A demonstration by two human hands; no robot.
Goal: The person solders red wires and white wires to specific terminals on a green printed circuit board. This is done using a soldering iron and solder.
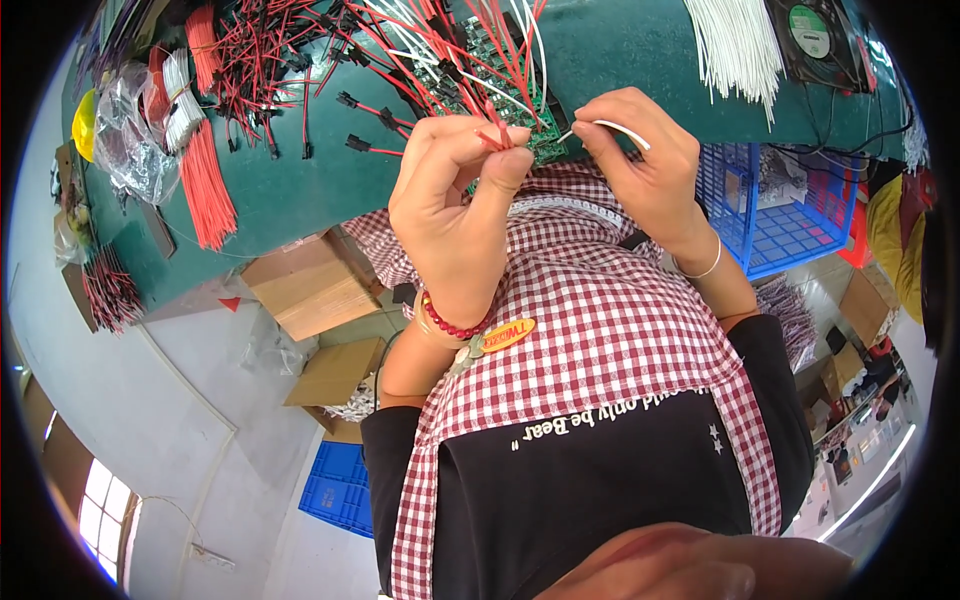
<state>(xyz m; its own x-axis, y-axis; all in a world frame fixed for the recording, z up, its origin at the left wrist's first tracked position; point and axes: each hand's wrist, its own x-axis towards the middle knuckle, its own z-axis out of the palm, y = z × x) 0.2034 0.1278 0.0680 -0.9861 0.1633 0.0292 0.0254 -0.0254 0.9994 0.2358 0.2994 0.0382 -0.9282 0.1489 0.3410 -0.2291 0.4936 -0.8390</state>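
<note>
The green circuit board [549, 150] lies at the near edge of the bench [625, 45], with red and white leads fanned thickly over it, many ending in black connectors [388, 118]. The left hand [450, 195] is just left of the board's near end, thumb and forefinger pinched together on a red wire [504, 136] (how many strands sit in that pinch is hard to tell). The right hand [645, 165] is just right of the same end, its thumb and forefinger closed on a white wire [625, 131], whose thin tip points toward the board; whether it touches is too small to make out.

Left of the board lies a tangled heap of red and black leads [265, 45], and beyond that, farther left, a straight bundle of red wires [208, 190] beside a clear plastic bag [130, 140]. To the board's right is a loose sheaf of white wires [735, 45], with a black fan [835, 55] past it. A blue crate [795, 232] stands right of the board and nearer the person, lower than the bench.
</note>
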